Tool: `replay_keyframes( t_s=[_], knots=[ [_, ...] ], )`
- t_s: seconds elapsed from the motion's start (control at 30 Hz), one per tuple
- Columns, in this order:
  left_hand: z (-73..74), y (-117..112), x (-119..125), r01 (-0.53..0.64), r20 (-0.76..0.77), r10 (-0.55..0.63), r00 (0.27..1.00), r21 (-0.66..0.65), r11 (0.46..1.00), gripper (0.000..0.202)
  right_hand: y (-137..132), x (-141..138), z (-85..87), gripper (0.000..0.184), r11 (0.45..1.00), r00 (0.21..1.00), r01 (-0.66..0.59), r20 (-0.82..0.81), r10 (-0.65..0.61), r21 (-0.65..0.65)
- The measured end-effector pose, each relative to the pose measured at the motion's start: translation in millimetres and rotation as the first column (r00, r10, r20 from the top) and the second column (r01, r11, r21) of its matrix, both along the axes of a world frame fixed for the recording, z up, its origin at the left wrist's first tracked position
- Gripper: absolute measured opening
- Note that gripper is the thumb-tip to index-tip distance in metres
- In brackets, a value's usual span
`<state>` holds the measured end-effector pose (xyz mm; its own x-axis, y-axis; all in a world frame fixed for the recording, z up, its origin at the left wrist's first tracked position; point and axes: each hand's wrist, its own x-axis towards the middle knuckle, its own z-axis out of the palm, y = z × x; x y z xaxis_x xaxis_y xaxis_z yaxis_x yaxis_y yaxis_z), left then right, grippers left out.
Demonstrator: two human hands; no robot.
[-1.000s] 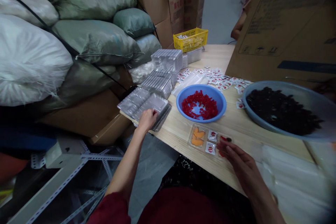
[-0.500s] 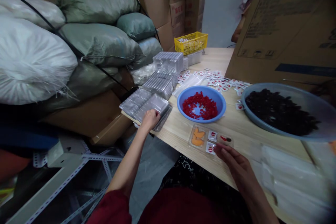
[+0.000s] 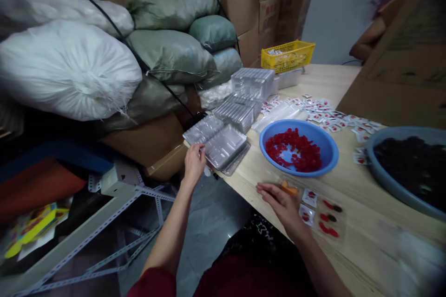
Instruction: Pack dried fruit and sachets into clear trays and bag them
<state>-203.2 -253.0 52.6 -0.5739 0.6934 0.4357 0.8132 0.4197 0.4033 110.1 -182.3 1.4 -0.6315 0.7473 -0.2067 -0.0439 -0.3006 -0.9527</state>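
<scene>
A: Where to find the filled tray, first?

B: Look near the front edge of the wooden table, just this side of the blue bowl. Lying flat. Reading left to right: orange pieces, white sachets, then red pieces with dark ones among them.

A: How to work well here?

B: Best, by judgement, to keep the filled tray level and drag nothing across it. Come in from above, lightly, to avoid nudging pieces between compartments. At the tray stack, favour the corner, using thumb and fingertip only; press hard and risk bending thin plastic. Worth avoiding any sideways push too, so close to the table edge.

A: And the poses?

B: Note the left hand at the stack's near left corner, forearm stretched forward, fingers curled, tips drawn close together. Cannot tell whether pinching a tray rim or merely resting against it. Find the right hand low over the filled tray's left end, pointing leftward, partly hiding the orange pieces. Fingers extended and loosely parted, with nothing visible between. Cannot tell about contact with the tray below.
</scene>
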Motion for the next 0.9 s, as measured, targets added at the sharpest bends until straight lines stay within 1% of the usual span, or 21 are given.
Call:
replay_keyframes(
  t_s=[0.07, 0.1, 0.13, 0.2, 0.23, 0.27, 0.33, 0.43, 0.57, 0.77, 0.9],
  knots=[
    [0.2, 7, 9, 0.032, -0.047, -0.031, 0.998, 0.019, 0.999, 0.021, 3, -24, -1.4, 0.043, 0.998, 0.999, -0.023, -0.022, 0.024, 0.055],
    [1.4, 13, 14, 0.079, -0.031, -0.079, 0.996, 0.000, 0.997, 0.019, 3, -33, -2.0, 0.041, 0.997, 0.999, -0.036, -0.028, 0.038, 0.072],
    [2.7, 21, 20, 0.146, 0.012, -0.145, 0.989, -0.035, 0.989, 0.017, 1, -39, -2.4, 0.040, 0.995, 0.998, -0.051, -0.032, 0.054, 0.083],
    [3.7, 38, 31, 0.297, 0.139, -0.280, 0.950, -0.123, 0.947, 0.013, -2, -45, -3.3, 0.037, 0.992, 0.996, -0.083, -0.032, 0.086, 0.100],
    [3.0, 46, 35, 0.347, 0.195, -0.314, 0.929, -0.167, 0.923, 0.012, -5, -45, -3.9, 0.036, 0.989, 0.995, -0.095, -0.026, 0.098, 0.111],
    [1.6, 54, 38, 0.369, 0.232, -0.321, 0.918, -0.205, 0.907, 0.012, -6, -43, -4.5, 0.035, 0.987, 0.994, -0.102, -0.015, 0.105, 0.121],
    [-2.6, 66, 40, 0.354, 0.263, -0.285, 0.922, -0.267, 0.896, 0.011, -9, -36, -6.1, 0.034, 0.987, 0.995, -0.102, 0.008, 0.101, 0.125],
    [-8.1, 74, 37, 0.326, 0.281, -0.240, 0.929, -0.318, 0.890, 0.013, -9, -21, -8.0, 0.035, 0.995, 0.998, -0.062, 0.027, 0.060, 0.075],
    [-8.6, 75, 31, 0.312, 0.280, -0.219, 0.935, -0.353, 0.882, 0.016, -6, -8, -6.9, 0.038, 1.000, 1.000, -0.014, 0.020, 0.013, 0.011],
    [-5.2, 77, 38, 0.236, 0.219, -0.154, 0.964, -0.424, 0.874, 0.019, -7, 1, -1.6, 0.040, 1.000, 1.000, -0.013, 0.025, 0.013, 0.020],
    [-4.7, 77, 41, 0.209, 0.186, -0.138, 0.973, -0.448, 0.869, 0.021, -8, 8, -1.3, 0.042, 1.000, 1.000, -0.005, -0.003, 0.005, 0.001]
  ],
)
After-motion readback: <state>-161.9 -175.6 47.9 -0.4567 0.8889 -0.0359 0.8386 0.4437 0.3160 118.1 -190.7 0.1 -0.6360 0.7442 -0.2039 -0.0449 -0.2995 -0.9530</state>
